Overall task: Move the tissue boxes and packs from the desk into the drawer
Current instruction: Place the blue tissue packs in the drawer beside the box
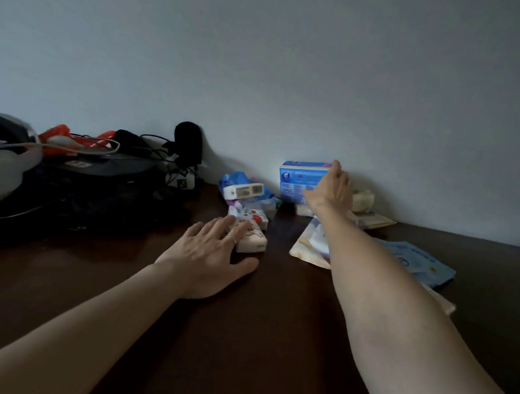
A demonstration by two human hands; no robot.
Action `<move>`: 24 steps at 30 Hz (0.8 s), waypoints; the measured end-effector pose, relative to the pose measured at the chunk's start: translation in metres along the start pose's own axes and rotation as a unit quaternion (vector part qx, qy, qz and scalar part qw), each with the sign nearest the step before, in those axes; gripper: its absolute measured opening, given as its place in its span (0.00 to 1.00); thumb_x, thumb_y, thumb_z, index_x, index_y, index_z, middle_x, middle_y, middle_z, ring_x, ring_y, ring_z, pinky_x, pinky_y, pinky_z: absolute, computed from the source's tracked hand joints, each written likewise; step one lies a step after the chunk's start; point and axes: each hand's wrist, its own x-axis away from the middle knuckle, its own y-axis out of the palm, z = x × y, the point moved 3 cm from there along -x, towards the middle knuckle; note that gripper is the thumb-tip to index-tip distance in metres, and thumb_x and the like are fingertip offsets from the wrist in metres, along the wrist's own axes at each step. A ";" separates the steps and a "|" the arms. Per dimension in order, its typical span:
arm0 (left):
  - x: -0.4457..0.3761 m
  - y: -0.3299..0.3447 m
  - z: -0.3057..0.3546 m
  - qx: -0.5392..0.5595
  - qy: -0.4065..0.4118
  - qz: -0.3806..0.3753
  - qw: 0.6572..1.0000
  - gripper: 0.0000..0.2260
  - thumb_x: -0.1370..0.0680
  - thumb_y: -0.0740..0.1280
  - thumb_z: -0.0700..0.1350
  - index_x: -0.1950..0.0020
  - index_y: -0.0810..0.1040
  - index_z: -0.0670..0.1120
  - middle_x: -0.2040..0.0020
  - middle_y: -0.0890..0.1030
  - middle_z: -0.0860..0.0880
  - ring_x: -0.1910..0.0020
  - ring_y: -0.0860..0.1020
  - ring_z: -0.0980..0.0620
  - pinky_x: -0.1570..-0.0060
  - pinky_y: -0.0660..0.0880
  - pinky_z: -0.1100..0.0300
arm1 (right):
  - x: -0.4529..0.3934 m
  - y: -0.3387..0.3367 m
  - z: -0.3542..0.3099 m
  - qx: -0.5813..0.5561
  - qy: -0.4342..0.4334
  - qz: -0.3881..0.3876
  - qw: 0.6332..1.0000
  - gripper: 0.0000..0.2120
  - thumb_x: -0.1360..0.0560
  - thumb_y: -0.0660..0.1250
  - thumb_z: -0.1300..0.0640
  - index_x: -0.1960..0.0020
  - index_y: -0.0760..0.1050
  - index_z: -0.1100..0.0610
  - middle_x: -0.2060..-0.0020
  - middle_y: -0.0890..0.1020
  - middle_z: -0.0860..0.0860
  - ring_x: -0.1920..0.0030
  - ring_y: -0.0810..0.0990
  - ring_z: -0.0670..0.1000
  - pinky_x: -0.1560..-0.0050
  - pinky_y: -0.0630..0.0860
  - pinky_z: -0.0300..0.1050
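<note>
Right now both arms reach across the dark wood desk toward the wall. L hand sits just left of frame centre, palm down, fingers spread fairly wide and flat; fingertips lie on the near end of a small white tissue pack w/ red print, thumb stretched along the desk below it. No grip closed on it. A ring shows on one finger.

R hand is further back, right of centre, against the blue tissue box that stands upright by the wall. Hand covers the box's right end; fingers look loosely open around that end, but can't tell if they actually clamp it, since the palm side is hidden.

More packs lie on the desk: a 2nd printed pack behind the first, a blue-and-white bundle left of the box, a pale flat pack under the R forearm, and a blue flat pack to its right. Dark gear and cables fill the left of the frame.
</note>
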 end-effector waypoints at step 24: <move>0.140 -0.053 0.051 0.204 -0.084 0.253 0.942 0.28 0.24 0.64 0.61 0.26 0.61 0.58 0.38 0.68 0.48 0.49 0.79 0.43 0.57 0.75 0.54 | 0.262 -0.172 -0.031 -0.308 -0.116 0.092 0.940 0.37 0.36 0.81 0.52 0.37 0.62 0.51 0.44 0.75 0.49 0.45 0.78 0.51 0.54 0.77 0.45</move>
